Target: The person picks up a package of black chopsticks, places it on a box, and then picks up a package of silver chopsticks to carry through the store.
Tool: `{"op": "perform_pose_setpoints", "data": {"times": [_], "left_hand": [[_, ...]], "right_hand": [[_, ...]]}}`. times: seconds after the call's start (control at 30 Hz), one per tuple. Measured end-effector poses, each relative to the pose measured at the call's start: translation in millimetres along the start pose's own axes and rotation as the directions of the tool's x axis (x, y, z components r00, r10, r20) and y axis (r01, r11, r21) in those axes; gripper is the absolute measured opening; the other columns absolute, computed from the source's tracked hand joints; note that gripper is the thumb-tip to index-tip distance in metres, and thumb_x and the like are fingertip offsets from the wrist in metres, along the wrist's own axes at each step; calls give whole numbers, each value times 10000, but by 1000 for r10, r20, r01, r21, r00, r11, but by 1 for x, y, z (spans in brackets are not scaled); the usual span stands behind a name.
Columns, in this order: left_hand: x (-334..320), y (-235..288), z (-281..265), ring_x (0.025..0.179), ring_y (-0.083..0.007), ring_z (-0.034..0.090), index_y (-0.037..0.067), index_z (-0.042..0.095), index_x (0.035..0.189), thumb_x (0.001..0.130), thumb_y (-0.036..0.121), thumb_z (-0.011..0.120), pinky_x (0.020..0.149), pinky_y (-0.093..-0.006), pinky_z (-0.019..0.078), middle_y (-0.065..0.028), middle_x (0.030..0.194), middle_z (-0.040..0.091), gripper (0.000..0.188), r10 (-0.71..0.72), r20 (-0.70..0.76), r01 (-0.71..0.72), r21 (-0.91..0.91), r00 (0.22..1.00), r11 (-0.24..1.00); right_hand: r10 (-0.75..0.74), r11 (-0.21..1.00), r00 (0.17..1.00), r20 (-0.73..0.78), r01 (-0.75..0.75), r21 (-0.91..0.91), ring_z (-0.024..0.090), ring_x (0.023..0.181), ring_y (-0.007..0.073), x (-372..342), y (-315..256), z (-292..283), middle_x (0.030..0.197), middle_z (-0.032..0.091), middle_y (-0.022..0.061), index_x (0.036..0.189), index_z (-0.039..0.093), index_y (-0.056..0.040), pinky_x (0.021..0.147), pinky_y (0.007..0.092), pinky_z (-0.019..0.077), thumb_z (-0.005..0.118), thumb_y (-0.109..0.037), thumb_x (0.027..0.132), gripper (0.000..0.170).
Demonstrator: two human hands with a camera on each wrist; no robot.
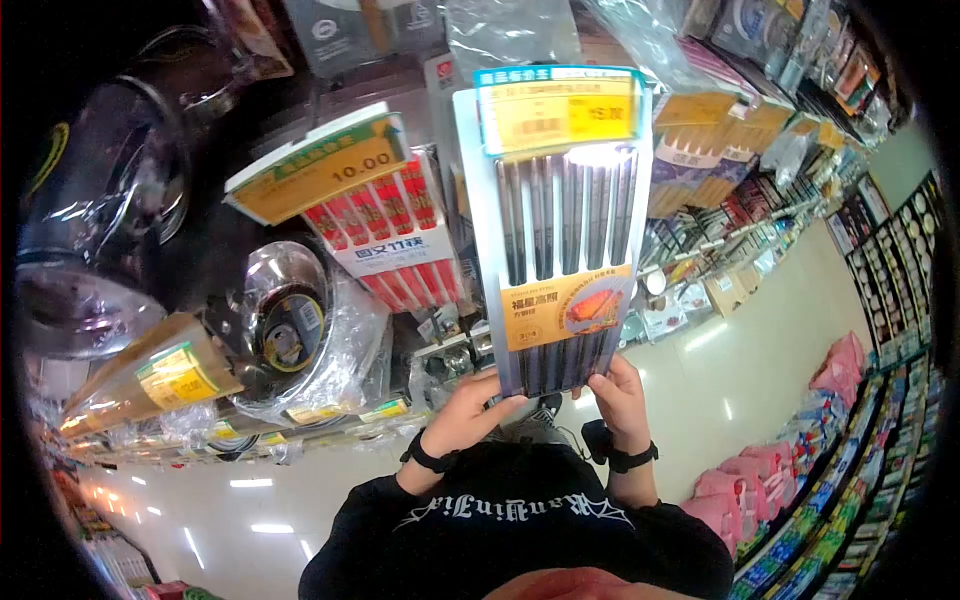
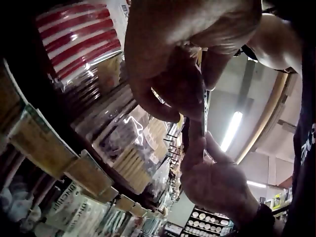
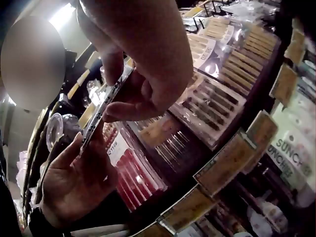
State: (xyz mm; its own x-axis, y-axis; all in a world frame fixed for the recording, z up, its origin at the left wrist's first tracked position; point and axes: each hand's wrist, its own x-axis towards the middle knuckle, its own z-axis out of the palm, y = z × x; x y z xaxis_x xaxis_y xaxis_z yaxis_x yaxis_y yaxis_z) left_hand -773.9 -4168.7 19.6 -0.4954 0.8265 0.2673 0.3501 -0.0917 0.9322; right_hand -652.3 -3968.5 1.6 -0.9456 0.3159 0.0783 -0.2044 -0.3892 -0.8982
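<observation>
A flat pack of dark chopsticks (image 1: 565, 225) stands upright before me in the head view, with an orange printed label (image 1: 562, 312) across its lower half. My left hand (image 1: 465, 412) grips its lower left corner, thumb on the front face. At the lower right edge, my right hand (image 1: 622, 400) pinches it between thumb and fingers. Seen edge-on in the right wrist view, the pack (image 3: 104, 106) lies between the near right hand (image 3: 143, 59) and the left hand (image 3: 74, 185). A yellow price tag (image 1: 560, 110) overlaps the pack's top.
Left of the pack hang red chopstick packs (image 1: 385, 235) under a price tag (image 1: 330, 165) reading 10.00. Further left are shiny lidded pans (image 1: 285, 310). Wooden chopstick packs (image 1: 690, 150) hang to the right. An aisle floor (image 1: 700, 360) and stocked shelves (image 1: 850, 450) lie beyond.
</observation>
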Motion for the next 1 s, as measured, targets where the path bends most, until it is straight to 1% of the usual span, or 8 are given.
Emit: {"op": "perform_pose_setpoints", "data": {"times": [0.1,0.2,0.37,0.53,0.7,0.87,0.97,1.0], "left_hand": [[0,-6,8,989,-295,594,-12,602,1052,886,118,602,859,-359,452,-156,1063,613,211,-55,70,60,-74,996,995],[-2,-18,21,995,-290,594,-7,606,1051,884,117,607,863,-357,449,-157,1074,612,209,-31,100,39,-79,994,996],[8,-12,45,974,-286,597,-8,600,1043,882,113,610,853,-352,448,-144,1040,615,201,-78,175,96,-96,982,991],[28,-13,85,976,-291,597,1,596,1064,888,119,603,857,-358,444,-146,1037,615,212,-8,282,35,-88,959,996],[60,4,148,1018,-302,592,7,596,1098,889,115,598,872,-362,441,-154,1069,616,236,7,406,33,-93,914,995],[92,20,243,1036,-311,588,5,598,1103,872,92,612,888,-365,438,-168,1096,613,247,59,526,18,-140,848,990],[111,38,303,1032,-315,589,0,603,1092,862,91,626,888,-364,438,-168,1087,617,248,100,614,-29,-124,783,992],[115,40,325,1005,-316,597,-1,606,1083,854,89,638,873,-363,444,-166,1068,622,249,162,604,-61,-185,780,981]], "right_hand": [[9,1000,998,-55,-10,-22,578,787,139,-16,-2,-6,910,601,50,1035,572,28,736,276,478,587,-90,883,194],[22,999,993,-114,-27,-44,583,796,138,-31,-7,-13,909,603,54,1039,574,32,743,274,484,588,-75,881,192],[-2,999,984,-180,-7,-50,588,807,137,-57,-11,-34,913,611,59,1065,575,35,747,271,485,594,-66,880,212],[-44,997,967,-250,26,-78,592,826,133,-93,-23,-68,926,621,63,1089,573,38,762,269,486,592,-55,878,231],[-102,994,926,-362,81,-73,595,852,130,-138,-51,-111,948,639,69,1095,573,34,791,272,481,593,-51,873,239],[-186,981,862,-472,137,-136,590,887,130,-202,-89,-167,974,646,74,1098,572,39,809,266,463,574,-51,875,241],[-244,968,778,-579,159,-194,576,902,116,-247,-107,-202,995,638,60,1096,571,43,814,252,449,584,-56,869,248],[-254,964,759,-600,150,-219,572,906,113,-262,-115,-212,999,635,55,1095,571,42,816,250,446,587,-60,868,250]]}}
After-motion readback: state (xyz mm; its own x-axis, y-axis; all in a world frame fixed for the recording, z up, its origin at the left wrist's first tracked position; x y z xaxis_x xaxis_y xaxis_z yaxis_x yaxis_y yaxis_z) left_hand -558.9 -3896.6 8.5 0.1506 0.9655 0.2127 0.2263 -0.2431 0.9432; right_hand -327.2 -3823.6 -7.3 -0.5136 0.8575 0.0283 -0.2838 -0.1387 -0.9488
